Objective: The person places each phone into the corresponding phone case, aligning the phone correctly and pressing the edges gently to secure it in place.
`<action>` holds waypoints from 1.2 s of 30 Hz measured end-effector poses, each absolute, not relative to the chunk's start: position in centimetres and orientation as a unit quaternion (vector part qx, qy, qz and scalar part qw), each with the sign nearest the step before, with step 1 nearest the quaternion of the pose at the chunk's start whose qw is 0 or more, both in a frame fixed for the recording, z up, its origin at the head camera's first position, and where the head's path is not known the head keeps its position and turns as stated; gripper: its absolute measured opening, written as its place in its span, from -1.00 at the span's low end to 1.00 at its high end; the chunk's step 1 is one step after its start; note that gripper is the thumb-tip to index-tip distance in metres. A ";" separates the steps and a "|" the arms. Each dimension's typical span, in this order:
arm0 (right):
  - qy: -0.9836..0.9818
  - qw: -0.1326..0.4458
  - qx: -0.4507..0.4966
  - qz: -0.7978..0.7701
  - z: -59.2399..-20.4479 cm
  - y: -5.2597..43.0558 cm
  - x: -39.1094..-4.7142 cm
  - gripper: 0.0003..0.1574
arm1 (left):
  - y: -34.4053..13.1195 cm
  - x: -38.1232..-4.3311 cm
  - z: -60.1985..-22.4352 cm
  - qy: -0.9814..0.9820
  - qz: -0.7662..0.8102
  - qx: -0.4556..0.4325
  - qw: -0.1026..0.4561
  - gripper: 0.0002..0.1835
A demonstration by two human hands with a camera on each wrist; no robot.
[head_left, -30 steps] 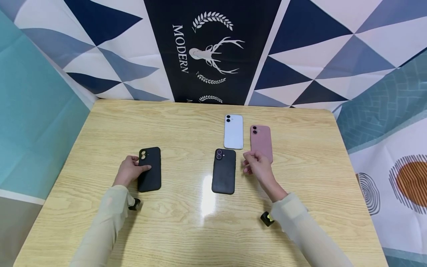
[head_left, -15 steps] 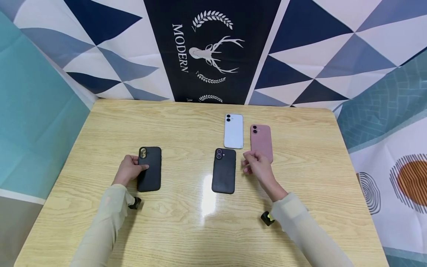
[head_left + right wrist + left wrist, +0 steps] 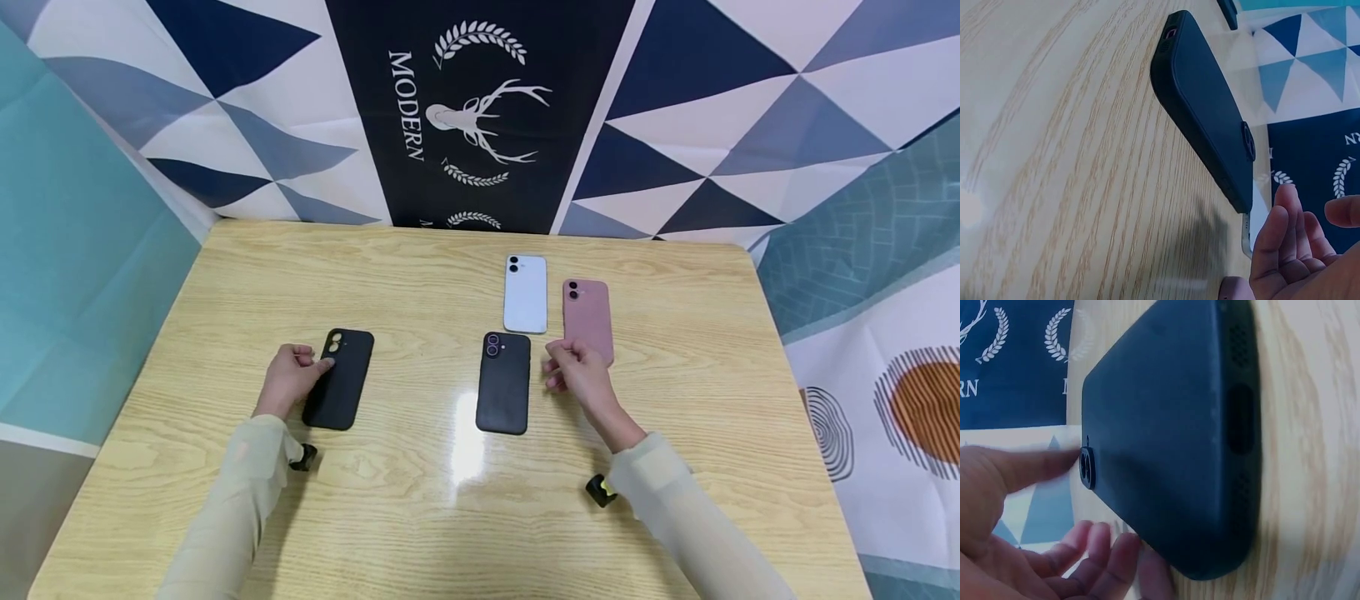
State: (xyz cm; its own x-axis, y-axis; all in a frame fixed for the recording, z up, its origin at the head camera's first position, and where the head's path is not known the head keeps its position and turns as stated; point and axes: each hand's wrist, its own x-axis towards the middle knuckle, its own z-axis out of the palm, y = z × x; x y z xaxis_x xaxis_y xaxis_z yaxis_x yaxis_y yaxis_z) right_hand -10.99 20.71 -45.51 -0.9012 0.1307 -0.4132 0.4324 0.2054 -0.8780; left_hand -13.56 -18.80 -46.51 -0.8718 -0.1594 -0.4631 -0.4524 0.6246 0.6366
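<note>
A black phone case (image 3: pixel 341 379) lies slightly turned on the left of the table, the wood showing through its camera holes. My left hand (image 3: pixel 291 377) is at its left edge, thumb over the back near the camera holes. In the left wrist view the fingers (image 3: pixel 1124 547) are loosely bent beside the case's edge; whether they touch it I cannot tell. My right hand (image 3: pixel 581 377) holds nothing, its fingers relaxed above the table. Left of it lies a black phone (image 3: pixel 503 383) with lenses showing. Behind the right hand is a pink phone (image 3: pixel 588 317), its lower end partly covered.
A pale blue phone (image 3: pixel 526 293) lies behind the black one, towards the far edge of the wooden table (image 3: pixel 420 500). Patterned cloth (image 3: pixel 480 117) hangs right behind that edge, and more cloth hangs at both sides.
The phone case has turned clockwise, its camera end swinging right, and the left fingers now show apart from its upper edge. My right hand and the three phones have stayed put.
</note>
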 end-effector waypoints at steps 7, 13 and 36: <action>0.770 0.123 0.180 -0.599 -45.7 20.4 -11.1 -0.67 | -18.3 -13.3 -46.7 0.892 0.371 -0.163 0.200 -0.26; 0.770 0.125 0.185 -0.598 -45.7 20.4 -11.1 -0.67 | -18.2 -13.6 -46.8 0.900 0.346 -0.157 0.214 -0.36; 0.760 0.129 0.176 -0.612 -45.7 19.9 -11.2 -0.65 | -18.1 -13.8 -44.4 0.785 0.554 -0.127 0.245 -0.41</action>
State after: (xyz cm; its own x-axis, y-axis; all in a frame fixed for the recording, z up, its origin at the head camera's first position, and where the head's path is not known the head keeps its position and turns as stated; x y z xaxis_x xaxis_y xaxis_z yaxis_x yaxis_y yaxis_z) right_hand -11.24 19.94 -45.72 -0.9051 0.1095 -0.4110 0.4249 0.1898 -0.8851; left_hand -13.85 -18.08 -44.42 -0.8473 0.0731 -0.5261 -0.4714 0.3530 0.8082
